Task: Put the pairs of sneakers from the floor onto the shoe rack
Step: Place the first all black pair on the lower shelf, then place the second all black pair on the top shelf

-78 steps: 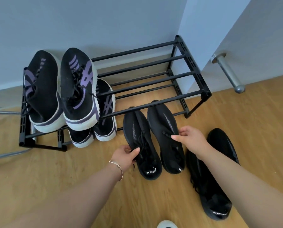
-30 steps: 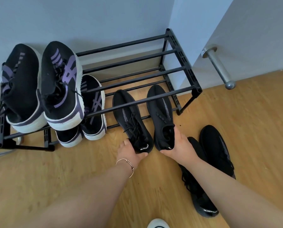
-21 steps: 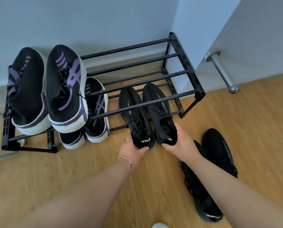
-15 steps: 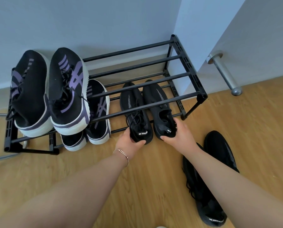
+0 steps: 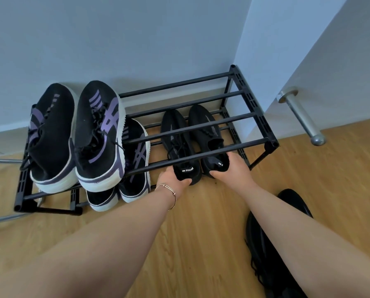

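Head view: left hand (image 5: 172, 181) and right hand (image 5: 233, 168) each gripped a black sneaker's (image 5: 180, 145) heel; best pushed level under the rack's (image 5: 252, 114) near bar

Floor sneakers (image 5: 263, 250) half hidden by forearm (frame-cropped).

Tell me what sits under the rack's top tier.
Under the top tier: a purple-striped pair, partly covered by the pair above, and an all-black pair held by both hands.
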